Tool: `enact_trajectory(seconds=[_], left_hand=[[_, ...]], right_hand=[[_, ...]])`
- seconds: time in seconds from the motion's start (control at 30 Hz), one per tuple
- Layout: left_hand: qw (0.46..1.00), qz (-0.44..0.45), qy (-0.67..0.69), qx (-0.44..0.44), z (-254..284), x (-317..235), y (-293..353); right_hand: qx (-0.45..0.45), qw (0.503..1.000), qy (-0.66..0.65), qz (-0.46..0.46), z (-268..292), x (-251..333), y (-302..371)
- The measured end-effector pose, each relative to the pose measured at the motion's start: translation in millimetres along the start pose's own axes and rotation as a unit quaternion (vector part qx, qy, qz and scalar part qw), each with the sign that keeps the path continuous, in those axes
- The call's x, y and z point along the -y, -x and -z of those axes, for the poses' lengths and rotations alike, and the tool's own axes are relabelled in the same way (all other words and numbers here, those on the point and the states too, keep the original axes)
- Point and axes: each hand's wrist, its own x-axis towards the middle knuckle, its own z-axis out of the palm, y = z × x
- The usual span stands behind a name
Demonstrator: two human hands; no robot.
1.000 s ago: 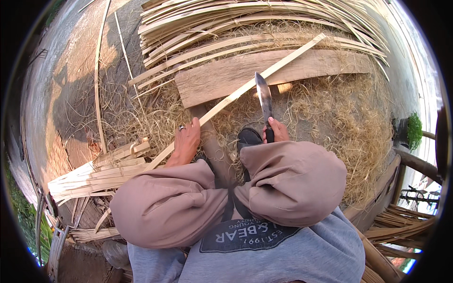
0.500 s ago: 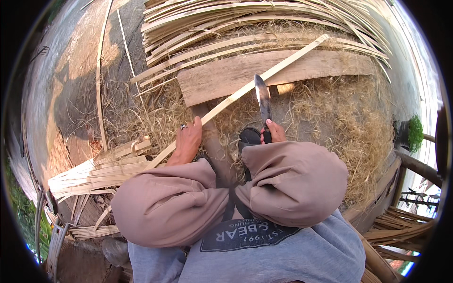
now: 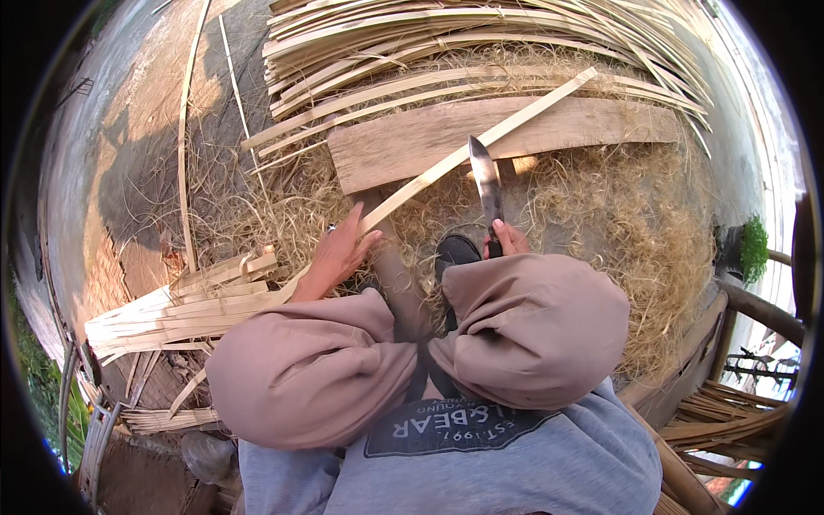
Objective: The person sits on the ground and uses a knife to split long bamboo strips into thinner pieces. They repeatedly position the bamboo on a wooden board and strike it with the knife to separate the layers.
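A long pale bamboo strip runs slantwise from my left side, across a wooden board, to the upper right. My left hand is around the strip near its lower part, its fingers straighter and the strip passing between thumb and fingers. In my right hand is the dark handle of a broad-bladed knife. The blade points up and away from me, its tip at the strip's near edge; I cannot tell if they touch.
Many bamboo strips lie piled beyond the board. More flat strips are stacked at the left. Curly shavings cover the floor. My shoe is beside the board's support. A bamboo frame stands at the right.
My left hand's fingers have straightened and the hand has turned on the strip. The strip and knife keep nearly the same place, with only a slight shift of the view.
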Motion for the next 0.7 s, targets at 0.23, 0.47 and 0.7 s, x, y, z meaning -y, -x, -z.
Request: enact_trajectory(seconds=[0.23,0.47,0.7], left_hand=[[0.984,0.034,0.152,-0.09,1.5,53.6,45.2],[0.992,-0.012,0.077,-0.095,4.1,5.4,15.7],[0.991,-0.051,0.081,-0.097,-6.1,-16.6,-23.5]], right_hand=[[-0.196,0.836,0.345,0.379,39.2,54.7,-22.7],[-0.216,0.885,0.391,0.134,58.0,55.5,-58.3],[-0.007,0.86,0.465,0.211,0.7,29.7,10.9]])
